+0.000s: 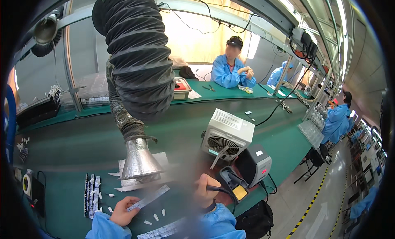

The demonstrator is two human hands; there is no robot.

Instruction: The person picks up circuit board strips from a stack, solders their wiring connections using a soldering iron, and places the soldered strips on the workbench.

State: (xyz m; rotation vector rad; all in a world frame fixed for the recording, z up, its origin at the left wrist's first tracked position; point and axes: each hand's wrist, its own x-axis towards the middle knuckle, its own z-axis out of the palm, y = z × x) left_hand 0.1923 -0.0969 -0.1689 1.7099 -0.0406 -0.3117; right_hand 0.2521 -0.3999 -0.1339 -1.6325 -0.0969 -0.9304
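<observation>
My left hand point(124, 211), low in the view, pinches one end of a pale circuit-board strip point(153, 197) that slants up to the right. Fingers of my right hand point(203, 192) are closed round a soldering iron point(212, 188), its dark cable trailing right; a grey blur hides the tip. Small white connectors point(156, 217) lie on the green mat between my hands. More board strips point(160, 231) lie at the near edge. Left of my left hand stand several strips in a row point(92, 194).
A metal fume funnel point(140, 163) on a ribbed black hose point(138, 54) hangs ahead. To the right are a box fan point(227, 134), a soldering station point(254, 167), and an iron stand with a yellow sponge point(240, 192). A person in blue point(230, 70) sits across the bench.
</observation>
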